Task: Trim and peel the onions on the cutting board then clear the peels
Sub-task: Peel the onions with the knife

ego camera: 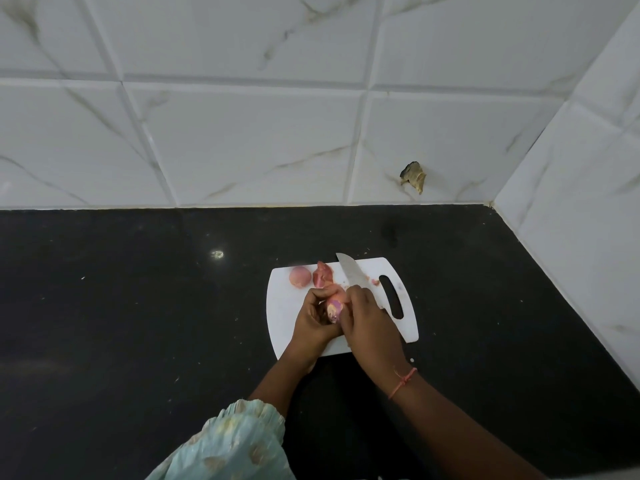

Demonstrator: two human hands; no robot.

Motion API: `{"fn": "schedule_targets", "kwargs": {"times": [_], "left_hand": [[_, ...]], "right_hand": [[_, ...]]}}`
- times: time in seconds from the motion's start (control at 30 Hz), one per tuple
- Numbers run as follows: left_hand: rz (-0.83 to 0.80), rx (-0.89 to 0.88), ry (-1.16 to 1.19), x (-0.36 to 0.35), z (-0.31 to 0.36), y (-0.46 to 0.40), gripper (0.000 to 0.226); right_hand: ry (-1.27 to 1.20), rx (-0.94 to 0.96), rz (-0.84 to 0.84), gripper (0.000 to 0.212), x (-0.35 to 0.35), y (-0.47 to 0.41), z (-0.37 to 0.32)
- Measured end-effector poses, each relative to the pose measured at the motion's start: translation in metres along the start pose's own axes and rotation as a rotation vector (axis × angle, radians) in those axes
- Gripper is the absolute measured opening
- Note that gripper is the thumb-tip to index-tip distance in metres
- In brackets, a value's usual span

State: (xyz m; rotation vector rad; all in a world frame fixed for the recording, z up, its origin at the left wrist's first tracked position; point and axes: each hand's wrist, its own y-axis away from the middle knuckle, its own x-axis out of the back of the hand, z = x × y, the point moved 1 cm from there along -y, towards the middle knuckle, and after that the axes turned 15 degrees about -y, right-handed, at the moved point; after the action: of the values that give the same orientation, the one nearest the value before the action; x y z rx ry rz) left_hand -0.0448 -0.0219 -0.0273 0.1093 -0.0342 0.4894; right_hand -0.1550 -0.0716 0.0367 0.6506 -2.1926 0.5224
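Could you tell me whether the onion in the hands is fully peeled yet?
Not yet. The onion held between both hands shows purple flesh, but pinkish skin still clings along its upper side.

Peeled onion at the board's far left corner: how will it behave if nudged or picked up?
The peeled onion looks round and lies free on the cutting board, so a nudge would probably roll it, perhaps off the nearby edge. Its bare skin looks smooth, so likely slippery to pinch. It seems firm, not fragile.
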Motion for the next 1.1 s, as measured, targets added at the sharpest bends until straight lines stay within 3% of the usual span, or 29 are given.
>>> {"fn": "schedule_targets", "kwargs": {"times": [0.17, 0.4, 0.63, 0.77, 0.83, 1.1], "left_hand": [[0.031, -0.005, -0.009, -0.002, -0.005, 0.0, 0.06], [0.009, 0.013, 0.004, 0.002, -0.007, -0.003, 0.071], [0.016, 0.041, 0.032, 0.002, -0.007, -0.003, 0.073], [0.033, 0.047, 0.027, 0.001, -0.005, -0.003, 0.073], [0.049, 0.039, 0.01, 0.001, -0.006, -0.003, 0.068], [0.024, 0.016, -0.03, 0.002, -0.009, -0.004, 0.062]], "right_hand": [[0.02, -0.068, -0.044, 0.017, 0.0, -0.007, -0.003], [-0.376, -0.222, 0.021, 0.006, 0.014, -0.017, 0.011], [-0.445, -0.115, 0.16, 0.023, 0.018, -0.015, 0.022], [-0.498, -0.124, 0.03, 0.024, 0.01, -0.013, 0.019], [-0.459, -0.089, -0.054, 0.028, 0.009, -0.011, 0.016], [-0.203, -0.045, -0.048, 0.03, 0.013, -0.017, 0.012]]}}
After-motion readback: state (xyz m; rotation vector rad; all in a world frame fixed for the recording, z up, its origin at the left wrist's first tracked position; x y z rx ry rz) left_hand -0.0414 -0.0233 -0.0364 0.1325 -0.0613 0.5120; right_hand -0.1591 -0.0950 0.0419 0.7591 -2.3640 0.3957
